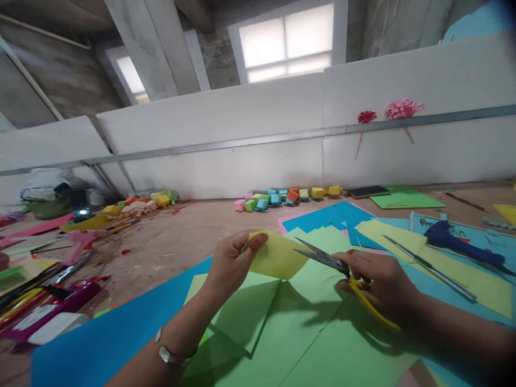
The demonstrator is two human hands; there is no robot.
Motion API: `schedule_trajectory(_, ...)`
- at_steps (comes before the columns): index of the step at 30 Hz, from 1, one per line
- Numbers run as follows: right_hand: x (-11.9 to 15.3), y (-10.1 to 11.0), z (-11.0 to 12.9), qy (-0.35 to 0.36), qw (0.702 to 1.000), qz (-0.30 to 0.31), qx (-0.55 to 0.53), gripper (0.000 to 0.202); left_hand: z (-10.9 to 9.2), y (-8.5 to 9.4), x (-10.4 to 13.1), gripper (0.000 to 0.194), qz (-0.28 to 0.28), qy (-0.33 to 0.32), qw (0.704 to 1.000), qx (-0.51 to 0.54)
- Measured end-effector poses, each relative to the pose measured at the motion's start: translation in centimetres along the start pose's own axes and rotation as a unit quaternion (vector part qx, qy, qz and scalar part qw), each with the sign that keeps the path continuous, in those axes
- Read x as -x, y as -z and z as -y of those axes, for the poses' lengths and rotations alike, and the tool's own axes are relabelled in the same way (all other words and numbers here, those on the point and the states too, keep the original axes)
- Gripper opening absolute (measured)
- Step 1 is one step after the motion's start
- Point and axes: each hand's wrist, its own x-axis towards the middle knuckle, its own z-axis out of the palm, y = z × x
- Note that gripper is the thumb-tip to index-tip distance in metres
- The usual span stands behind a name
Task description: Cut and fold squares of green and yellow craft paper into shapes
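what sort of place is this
Probably a craft workspace in a roughly finished building: the left hand holds yellow paper, the right hand holds scissors, small colourful blocks sit on the work surface, and a bare grey pillar stands behind the white partition.

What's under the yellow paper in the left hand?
Green sheets lie below the yellow paper in the left hand; whatever the paper itself covers can't be seen.

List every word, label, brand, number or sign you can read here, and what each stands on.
No text is readable.
Light-blue printed sheet by the blue glue gun: dark marks, too blurred to read.
Purple object at left: pale patch, too blurred to tell whether it bears lettering.
Held yellow paper and yellow-handled scissors: no lettering visible.
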Motion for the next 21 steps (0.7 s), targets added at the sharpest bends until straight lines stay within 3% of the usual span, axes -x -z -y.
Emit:
schedule_trajectory(12, 0.04, -0.11, 0.03, 0.012, 1.0, -0.012, 0.018, 0.031, -0.11, -0.04, 0.0, 0.036, 0.0, -0.006, 1.0, 0.002)
schedule_trajectory(21, 0.15, 0.07, 0.19, -0.018, 1.0, 0.016, 0.014, 0.024, 0.09, -0.02, 0.0, 0.036, 0.0, 0.0, 1.0, 0.012)
